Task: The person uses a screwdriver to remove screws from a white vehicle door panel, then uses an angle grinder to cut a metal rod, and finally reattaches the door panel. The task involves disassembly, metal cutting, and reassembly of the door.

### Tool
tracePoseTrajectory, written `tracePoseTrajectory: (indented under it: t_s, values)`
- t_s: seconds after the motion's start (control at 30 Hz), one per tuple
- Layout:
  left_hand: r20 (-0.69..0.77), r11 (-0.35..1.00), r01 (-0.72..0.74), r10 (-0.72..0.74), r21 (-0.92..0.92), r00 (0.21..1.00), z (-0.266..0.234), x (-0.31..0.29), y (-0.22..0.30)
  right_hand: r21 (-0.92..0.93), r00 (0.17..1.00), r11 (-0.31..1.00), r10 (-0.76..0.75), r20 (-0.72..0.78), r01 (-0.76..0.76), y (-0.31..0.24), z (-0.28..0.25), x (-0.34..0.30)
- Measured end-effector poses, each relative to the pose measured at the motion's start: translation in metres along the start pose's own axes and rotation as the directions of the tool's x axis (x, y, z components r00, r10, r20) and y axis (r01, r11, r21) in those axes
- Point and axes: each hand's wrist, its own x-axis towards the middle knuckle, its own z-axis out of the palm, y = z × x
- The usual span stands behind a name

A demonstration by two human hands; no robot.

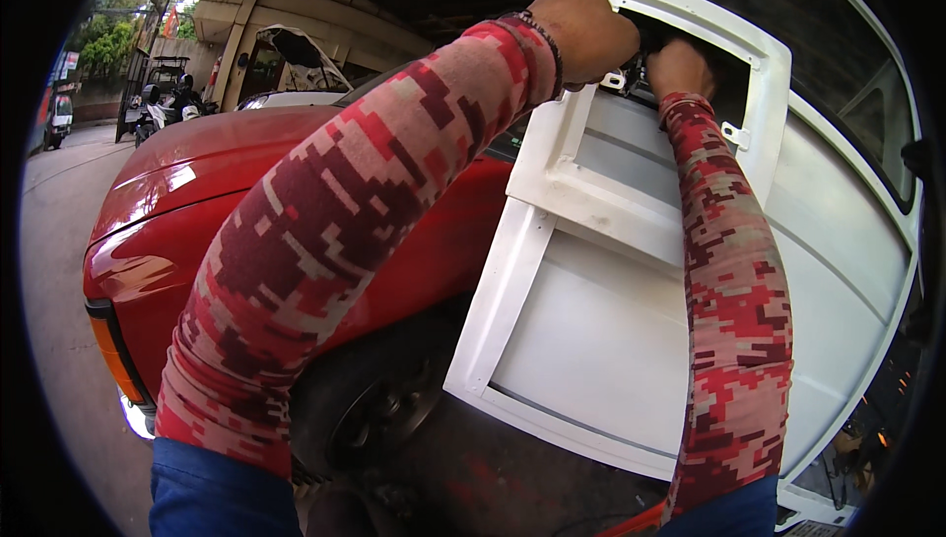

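Both my arms, in red camouflage sleeves, reach up to a white vehicle body panel (611,204) with a rectangular opening near its top. My left hand (588,33) is closed at the left edge of that opening, its knuckles toward me; what the fingers grip is hidden. Inside the opening is my right hand (680,70), its fingers out of sight in the dark. A black mechanism (636,82) with small metal tabs sits between the hands, close to both. Below my right hand, a metal bracket (734,135) sticks out from the opening's right edge.
To the left stands a red vehicle (217,182), its front wheel (379,414) near the white panel's lower corner. Farther back are a motorcycle (163,108) and a car with a raised hood (301,64). A white framed window (867,113) rises on the right.
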Motion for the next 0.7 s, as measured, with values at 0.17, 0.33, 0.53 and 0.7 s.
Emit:
tracePoseTrajectory:
  t_s: [0.17,0.33,0.53,0.7]
  values:
    - [0.068,0.999,0.024,-0.02,-0.045,0.997,0.001,-0.001,0.0,-0.044,0.999,0.998,-0.045,-0.02,0.044,0.001,0.009,0.001]
    - [0.058,0.998,-0.007,0.011,-0.067,0.998,-0.003,0.003,-0.001,-0.034,0.998,0.998,-0.055,0.026,0.056,0.002,0.0,-0.001]
    - [-0.091,0.86,-0.238,0.31,0.452,0.946,0.004,0.003,-0.016,-0.045,0.999,0.998,-0.035,0.033,0.037,0.0,-0.001,0.003]
    - [-0.099,0.522,-0.364,0.663,0.771,0.742,-0.003,-0.005,-0.03,-0.072,0.998,0.997,-0.032,-0.046,0.029,-0.002,0.003,-0.004]
